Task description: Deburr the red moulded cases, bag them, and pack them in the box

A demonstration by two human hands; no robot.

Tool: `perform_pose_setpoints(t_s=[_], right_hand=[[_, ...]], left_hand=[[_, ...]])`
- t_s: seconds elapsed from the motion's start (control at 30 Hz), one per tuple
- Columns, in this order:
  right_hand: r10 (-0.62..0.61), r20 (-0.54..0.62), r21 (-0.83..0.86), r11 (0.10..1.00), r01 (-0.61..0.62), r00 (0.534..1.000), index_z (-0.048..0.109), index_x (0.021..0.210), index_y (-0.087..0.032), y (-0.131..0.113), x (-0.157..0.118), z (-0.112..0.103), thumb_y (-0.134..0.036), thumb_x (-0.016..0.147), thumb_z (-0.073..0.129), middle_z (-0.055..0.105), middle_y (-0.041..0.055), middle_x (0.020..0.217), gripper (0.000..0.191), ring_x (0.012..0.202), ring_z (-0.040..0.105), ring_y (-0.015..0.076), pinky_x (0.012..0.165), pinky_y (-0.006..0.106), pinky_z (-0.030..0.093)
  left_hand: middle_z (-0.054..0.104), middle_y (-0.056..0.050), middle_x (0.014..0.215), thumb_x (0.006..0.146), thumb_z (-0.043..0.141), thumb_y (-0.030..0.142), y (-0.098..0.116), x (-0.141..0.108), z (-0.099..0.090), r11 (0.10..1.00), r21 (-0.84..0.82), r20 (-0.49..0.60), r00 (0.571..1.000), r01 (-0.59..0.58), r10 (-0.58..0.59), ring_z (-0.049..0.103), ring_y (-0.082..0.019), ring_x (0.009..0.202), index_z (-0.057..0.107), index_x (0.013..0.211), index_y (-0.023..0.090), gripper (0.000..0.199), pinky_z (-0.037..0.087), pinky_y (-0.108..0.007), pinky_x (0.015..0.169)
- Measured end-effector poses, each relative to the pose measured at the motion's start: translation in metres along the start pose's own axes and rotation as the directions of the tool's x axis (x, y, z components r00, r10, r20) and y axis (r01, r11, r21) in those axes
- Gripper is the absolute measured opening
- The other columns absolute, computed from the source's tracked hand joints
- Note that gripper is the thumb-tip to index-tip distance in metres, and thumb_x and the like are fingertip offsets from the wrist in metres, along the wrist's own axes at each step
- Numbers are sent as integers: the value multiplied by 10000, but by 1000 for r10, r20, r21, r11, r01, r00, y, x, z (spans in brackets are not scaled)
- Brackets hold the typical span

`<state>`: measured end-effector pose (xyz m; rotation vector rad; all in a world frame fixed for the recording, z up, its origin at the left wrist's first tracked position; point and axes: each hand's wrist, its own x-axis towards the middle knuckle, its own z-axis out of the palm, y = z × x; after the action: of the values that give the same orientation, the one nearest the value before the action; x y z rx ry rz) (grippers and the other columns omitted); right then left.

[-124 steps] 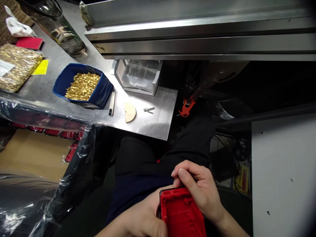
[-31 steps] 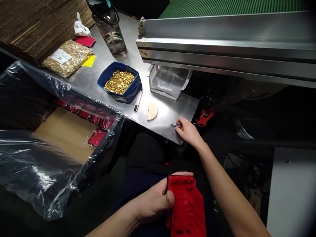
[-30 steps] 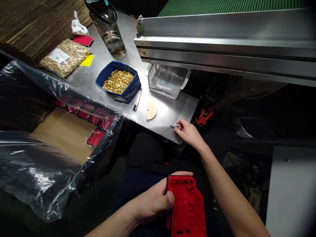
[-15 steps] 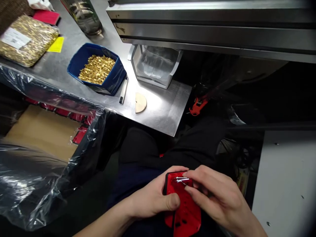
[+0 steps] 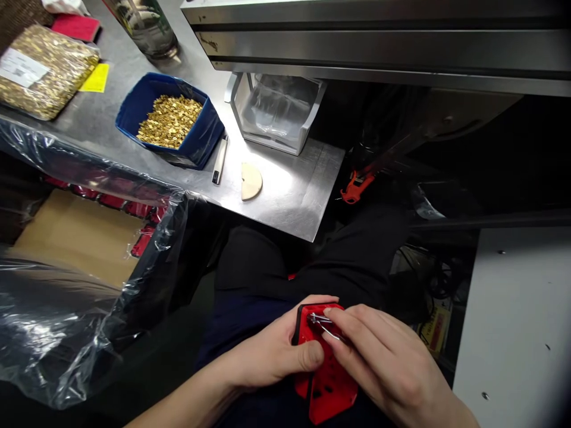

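Left hand (image 5: pixel 274 351): grips red black-edged plastic shell (image 5: pixel 330 377)
Right hand (image 5: pixel 388 356): pinches silver metal nippers (image 5: pixel 318 319) at shell's far end

Glare whitens the counter (image 5: pixel 285 205) near its corner, and the plastic sheet (image 5: pixel 57 324) throws glints. Beneath the metal beam (image 5: pixel 379 50) lies deep shadow, where shapes seem hard to make out. The right edge blurs and darkens.

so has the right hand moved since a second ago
Yes: the right hand has left the corner of the metal table and come back toward the body, bringing the small metal tool to the red plastic part.
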<state>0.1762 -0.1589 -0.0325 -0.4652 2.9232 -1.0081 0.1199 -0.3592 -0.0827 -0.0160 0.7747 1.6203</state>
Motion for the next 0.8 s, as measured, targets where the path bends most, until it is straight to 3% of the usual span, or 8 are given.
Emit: perform_pose_setpoints(t_s=[0.23, 0.4, 0.53, 0.63, 0.73, 0.8], right_hand=[[7, 98, -94, 996, 2, 995, 654, 1172, -119, -6, 2, -9, -189, 1026, 515, 678, 67, 836, 213, 731, 639, 198, 671, 351, 542], [12, 166, -136, 991, 11, 986, 661, 1150, -116, -8, 2, -7, -180, 1020, 520, 627, 54, 791, 202, 692, 598, 200, 627, 363, 502], [22, 194, 10, 1000, -24, 981, 644, 1176, -158, 0, 4, -12, -166, 1030, 508, 652, 39, 852, 200, 745, 613, 180, 688, 343, 517], [114, 231, 149, 977, -151, 966, 644, 1170, -217, 9, 3, -23, -205, 1032, 537, 646, 8, 858, 175, 729, 604, 135, 639, 283, 495], [198, 206, 178, 955, -235, 958, 640, 1189, -249, 15, -1, -28, -237, 1014, 589, 617, -8, 831, 182, 703, 590, 118, 607, 261, 482], [181, 161, 177, 962, -209, 970, 628, 1223, -240, 16, -4, -25, -225, 1004, 602, 625, 3, 845, 220, 733, 605, 132, 642, 270, 504]], left_hand=[[540, -188, 1489, 871, 652, 657, 2, -1, -1, 995, 94, 11, 1000, -13, 12, 516, -337, 1383, 373, 1532, 198, 852, 407, -494, 1166], [553, -158, 1489, 899, 607, 652, -1, -1, -4, 989, 144, 1, 1000, -21, 21, 506, -335, 1391, 402, 1531, 235, 784, 441, -478, 1137], [536, -166, 1509, 887, 606, 670, -2, -1, -5, 994, 107, 41, 999, -25, 21, 493, -349, 1405, 397, 1540, 227, 816, 416, -489, 1158], [551, -174, 1483, 871, 622, 681, -2, -1, -5, 997, 79, 79, 997, -9, 3, 501, -350, 1398, 372, 1547, 225, 853, 412, -484, 1151], [549, -177, 1482, 855, 642, 689, -3, -1, -6, 999, 32, 78, 997, 10, -12, 549, -344, 1349, 354, 1548, 238, 876, 427, -477, 1125], [551, -183, 1480, 835, 654, 702, -3, -1, -7, 1000, 15, 76, 997, 1, -2, 562, -346, 1334, 373, 1534, 229, 889, 433, -472, 1116]])
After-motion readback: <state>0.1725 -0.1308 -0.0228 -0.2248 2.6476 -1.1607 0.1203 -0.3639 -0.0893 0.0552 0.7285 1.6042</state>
